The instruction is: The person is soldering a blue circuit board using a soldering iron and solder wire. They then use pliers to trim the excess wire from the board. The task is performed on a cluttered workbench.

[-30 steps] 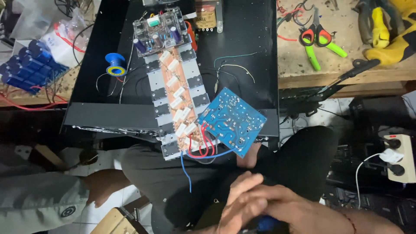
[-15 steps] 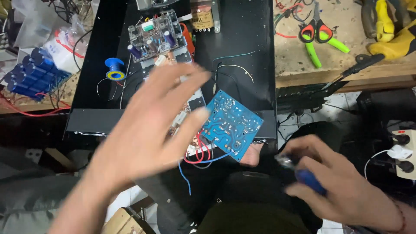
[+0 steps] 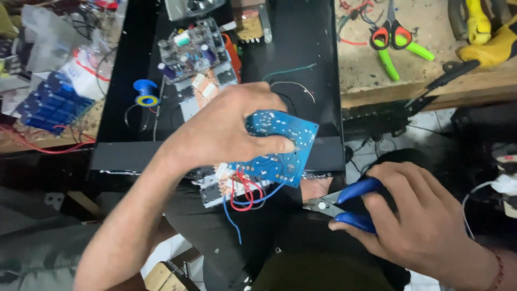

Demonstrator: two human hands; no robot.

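Observation:
My left hand (image 3: 226, 129) grips the blue circuit board (image 3: 280, 151), solder side up, at the near edge of the black metal chassis (image 3: 318, 43). Red and blue wires (image 3: 242, 191) hang from the board's lower edge, beside a grey strip of white components (image 3: 215, 188). My right hand (image 3: 425, 221) holds blue-handled cutting pliers (image 3: 344, 202), with the jaws pointing left, just below and right of the board.
A second populated circuit board (image 3: 191, 48) lies farther back on the chassis, with a small blue spool (image 3: 145, 94) to its left. Blue capacitors (image 3: 51, 102) sit at far left. Scissors (image 3: 393, 40) with red and green handles lie on the wooden bench at right.
My left hand has come down from mid-air onto the blue board and closed on it. My right hand has brought the pliers up and left, nearer the board's corner.

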